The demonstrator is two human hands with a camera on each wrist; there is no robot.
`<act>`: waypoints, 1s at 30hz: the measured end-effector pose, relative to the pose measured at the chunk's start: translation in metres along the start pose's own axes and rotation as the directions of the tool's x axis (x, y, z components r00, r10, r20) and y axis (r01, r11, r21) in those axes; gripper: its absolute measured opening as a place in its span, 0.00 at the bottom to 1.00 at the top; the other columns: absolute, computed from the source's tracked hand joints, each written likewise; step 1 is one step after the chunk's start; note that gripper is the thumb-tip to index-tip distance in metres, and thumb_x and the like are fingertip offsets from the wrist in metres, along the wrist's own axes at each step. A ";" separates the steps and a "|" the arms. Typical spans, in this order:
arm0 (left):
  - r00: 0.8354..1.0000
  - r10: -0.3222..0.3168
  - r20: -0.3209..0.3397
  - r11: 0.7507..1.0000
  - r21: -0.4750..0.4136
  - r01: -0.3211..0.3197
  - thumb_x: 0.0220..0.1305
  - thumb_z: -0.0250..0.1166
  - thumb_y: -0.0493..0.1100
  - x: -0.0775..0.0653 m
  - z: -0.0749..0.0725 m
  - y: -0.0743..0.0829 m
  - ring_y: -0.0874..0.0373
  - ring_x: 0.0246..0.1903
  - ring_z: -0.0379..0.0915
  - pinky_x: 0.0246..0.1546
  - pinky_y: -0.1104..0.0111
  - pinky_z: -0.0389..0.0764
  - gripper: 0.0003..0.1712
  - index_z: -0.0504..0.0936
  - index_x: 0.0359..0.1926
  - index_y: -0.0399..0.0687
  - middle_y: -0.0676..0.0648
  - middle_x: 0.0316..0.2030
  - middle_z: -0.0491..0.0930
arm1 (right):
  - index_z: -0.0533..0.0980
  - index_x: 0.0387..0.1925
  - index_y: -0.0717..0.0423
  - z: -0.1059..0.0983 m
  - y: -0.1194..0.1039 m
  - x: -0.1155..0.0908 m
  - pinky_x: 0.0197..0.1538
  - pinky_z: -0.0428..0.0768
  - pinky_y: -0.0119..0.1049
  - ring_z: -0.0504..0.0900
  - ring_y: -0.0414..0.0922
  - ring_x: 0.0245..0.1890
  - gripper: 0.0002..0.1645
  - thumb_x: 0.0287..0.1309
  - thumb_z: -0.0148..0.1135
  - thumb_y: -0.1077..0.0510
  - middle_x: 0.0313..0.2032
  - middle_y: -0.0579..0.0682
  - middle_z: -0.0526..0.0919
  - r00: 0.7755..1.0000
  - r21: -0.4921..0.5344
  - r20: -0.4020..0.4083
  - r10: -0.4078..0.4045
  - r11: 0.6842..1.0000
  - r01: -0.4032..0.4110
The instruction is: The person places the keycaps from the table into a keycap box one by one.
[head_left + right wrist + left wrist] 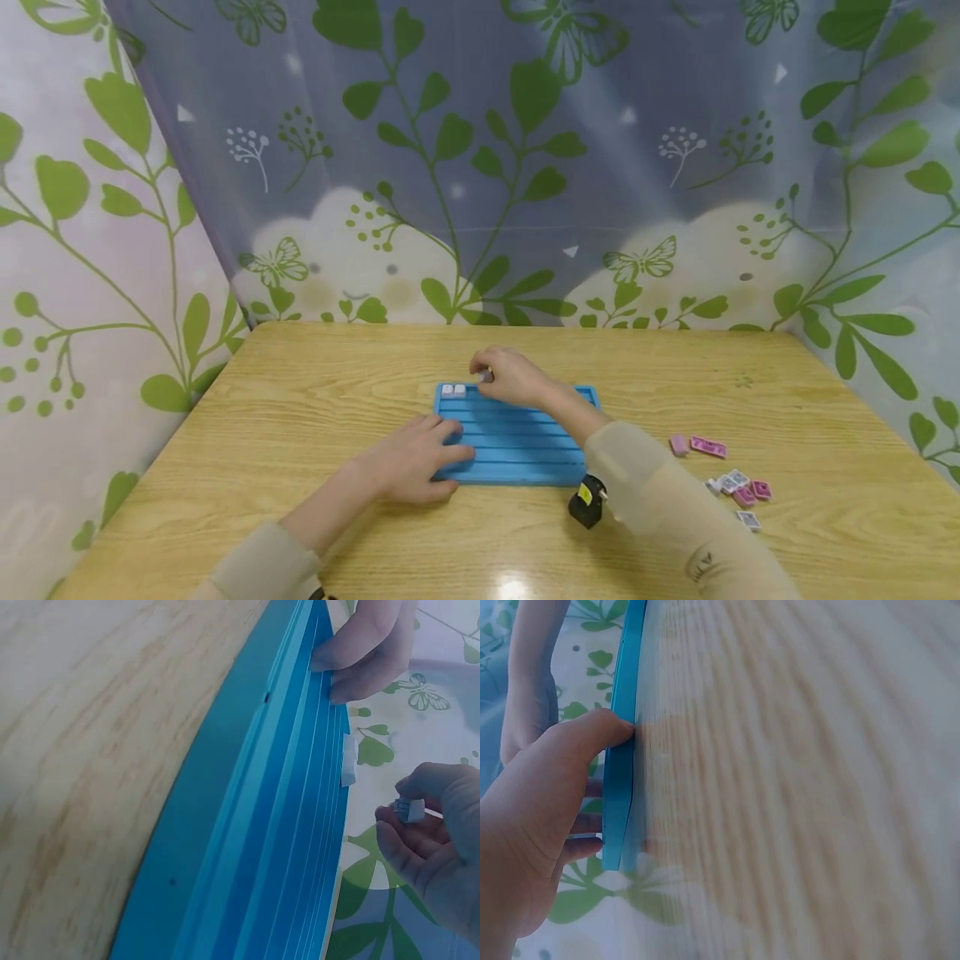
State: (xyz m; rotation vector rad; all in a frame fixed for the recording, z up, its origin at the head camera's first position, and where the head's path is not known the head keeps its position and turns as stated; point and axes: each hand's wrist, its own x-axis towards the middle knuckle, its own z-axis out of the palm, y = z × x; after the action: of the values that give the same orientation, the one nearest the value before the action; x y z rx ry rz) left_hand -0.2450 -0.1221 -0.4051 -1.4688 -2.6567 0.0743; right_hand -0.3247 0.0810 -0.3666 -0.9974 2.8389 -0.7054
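A blue ridged tray (517, 442) lies on the table, with two white keycaps (453, 390) side by side in its far left corner. My left hand (416, 458) rests on the tray's near left part, fingers spread over the ridges. In the left wrist view, the left thumb (615, 729) touches the tray's side wall. Above the tray's far edge, to the right of those two keycaps, my right hand (513, 379) pinches a small white-grey keycap (409, 810) between thumb and fingertips. The right wrist view shows this keycap held apart from the tray, its hollow underside partly visible.
To the right of the tray lie several loose white and pink keycaps (744, 497), a pink keycap (678, 446) and a long pink keycap (708, 447). A patterned cloth (487, 167) hangs behind the wooden table (322, 367).
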 end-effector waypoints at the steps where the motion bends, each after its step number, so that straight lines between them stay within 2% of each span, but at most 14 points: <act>1: 1.000 0.003 -0.005 1.000 0.001 -0.003 0.62 0.55 0.57 0.000 0.000 0.000 0.49 0.51 0.66 0.52 0.56 0.69 0.23 0.74 0.57 0.57 0.44 0.54 0.69 | 0.76 0.47 0.61 0.000 0.000 0.001 0.42 0.75 0.38 0.74 0.45 0.38 0.15 0.58 0.58 0.63 0.44 0.52 0.77 1.000 0.005 0.001 0.010 1.000 -0.010; 4: 1.000 0.014 -0.022 1.000 0.004 -0.014 0.62 0.55 0.57 0.000 0.001 -0.001 0.49 0.51 0.66 0.52 0.56 0.69 0.23 0.74 0.56 0.57 0.43 0.54 0.69 | 0.76 0.47 0.61 0.001 0.001 0.002 0.42 0.75 0.38 0.75 0.45 0.39 0.15 0.57 0.58 0.64 0.44 0.53 0.77 1.000 0.003 0.001 0.028 1.000 -0.028; 9: 0.999 0.021 -0.035 1.000 0.007 -0.021 0.62 0.56 0.56 -0.001 0.002 -0.001 0.50 0.50 0.67 0.52 0.56 0.69 0.23 0.75 0.56 0.58 0.44 0.53 0.70 | 0.79 0.41 0.59 0.003 0.003 0.004 0.40 0.74 0.37 0.73 0.45 0.36 0.12 0.54 0.56 0.70 0.38 0.51 0.75 1.000 -0.028 -0.008 0.017 0.999 -0.018; 13: 0.999 0.015 -0.031 1.000 0.009 -0.015 0.62 0.55 0.57 -0.001 0.001 0.000 0.50 0.50 0.66 0.52 0.57 0.69 0.23 0.75 0.56 0.58 0.44 0.53 0.70 | 0.80 0.36 0.58 0.004 0.003 0.006 0.39 0.74 0.37 0.73 0.45 0.35 0.10 0.55 0.56 0.70 0.37 0.50 0.75 1.000 -0.026 -0.014 0.027 0.999 -0.027; 16: 1.000 0.010 -0.025 1.000 0.010 -0.010 0.62 0.55 0.57 0.000 0.001 0.000 0.50 0.51 0.66 0.52 0.56 0.69 0.23 0.74 0.56 0.58 0.44 0.53 0.70 | 0.80 0.38 0.58 0.005 0.002 0.007 0.40 0.75 0.38 0.75 0.46 0.37 0.08 0.55 0.60 0.66 0.37 0.50 0.76 0.999 -0.035 -0.016 0.037 0.999 -0.037; 20: 1.000 0.003 -0.016 1.000 0.006 -0.003 0.62 0.55 0.57 0.000 0.001 0.000 0.49 0.51 0.66 0.53 0.56 0.68 0.23 0.74 0.57 0.58 0.44 0.54 0.69 | 0.79 0.42 0.59 0.008 0.001 0.010 0.42 0.75 0.39 0.76 0.47 0.40 0.12 0.54 0.63 0.64 0.38 0.52 0.78 0.999 -0.052 -0.011 0.039 0.998 -0.040; 25: 1.000 0.005 -0.023 1.000 0.005 -0.004 0.62 0.56 0.56 -0.001 0.001 0.000 0.50 0.51 0.66 0.53 0.56 0.68 0.23 0.74 0.57 0.57 0.44 0.54 0.69 | 0.80 0.41 0.60 0.012 0.003 0.014 0.41 0.76 0.38 0.76 0.47 0.40 0.11 0.54 0.62 0.66 0.38 0.52 0.80 1.000 -0.061 -0.005 0.013 0.998 -0.013; 30: 1.000 0.007 -0.025 1.000 0.002 -0.007 0.62 0.56 0.57 -0.001 0.000 0.000 0.50 0.50 0.66 0.52 0.56 0.69 0.23 0.74 0.57 0.57 0.44 0.54 0.69 | 0.80 0.43 0.61 0.014 0.002 0.014 0.41 0.76 0.38 0.77 0.48 0.39 0.12 0.56 0.59 0.66 0.38 0.54 0.79 0.999 -0.070 0.038 0.002 0.998 0.001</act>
State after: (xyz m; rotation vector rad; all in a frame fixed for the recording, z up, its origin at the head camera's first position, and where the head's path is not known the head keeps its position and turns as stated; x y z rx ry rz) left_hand -0.2447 -0.1228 -0.4054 -1.4688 -2.6306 0.0589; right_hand -0.3344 0.0682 -0.3783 -1.0084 2.8486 -0.5841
